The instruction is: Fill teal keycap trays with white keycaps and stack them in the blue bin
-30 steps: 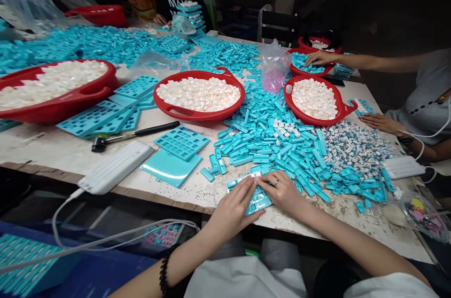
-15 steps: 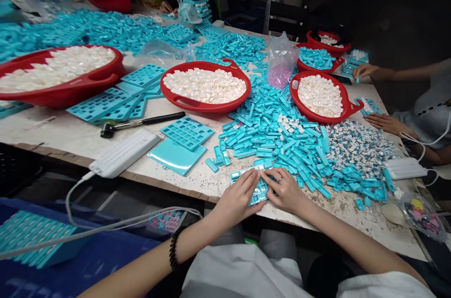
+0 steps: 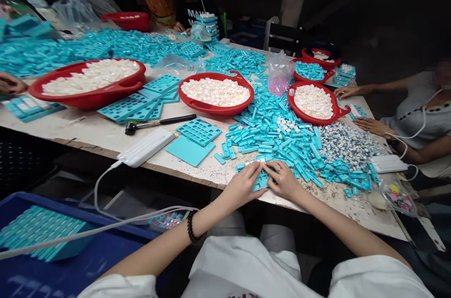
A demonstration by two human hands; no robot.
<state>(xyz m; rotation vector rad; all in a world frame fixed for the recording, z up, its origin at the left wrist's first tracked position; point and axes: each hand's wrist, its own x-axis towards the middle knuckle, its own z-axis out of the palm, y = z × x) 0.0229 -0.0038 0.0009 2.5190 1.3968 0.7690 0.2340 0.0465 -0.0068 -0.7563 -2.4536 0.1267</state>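
Note:
Near the table's front edge, my left hand [image 3: 244, 184] is closed on a blue plastic grid panel [image 3: 261, 181] with square openings. Its fingertips rest on the panel's upper part, and the thumb lies along the lower edge. My right hand [image 3: 284, 180] is closed against the panel's right side, thumb and index fingertips meeting the left fingertips. White square keycaps [image 3: 261, 160] show along the top row, just beyond the fingers. My fingers cover much of the panel. Just behind it spreads a heap of small blue plastic strips [image 3: 282, 145].
Red colanders of white keycaps [image 3: 215, 93] stand behind the heap. Small white-and-blue parts [image 3: 348, 145] are piled to the right. A black-handled hammer [image 3: 158, 122], a white power bank [image 3: 146, 146] and blue panels [image 3: 192, 150] lie left. Co-workers' hands [image 3: 371, 126] work at the right and left edges.
The camera view has turned slightly left and up, bringing a co-worker's hand in at the left edge. My hands keep nearly the same hold on the panel.

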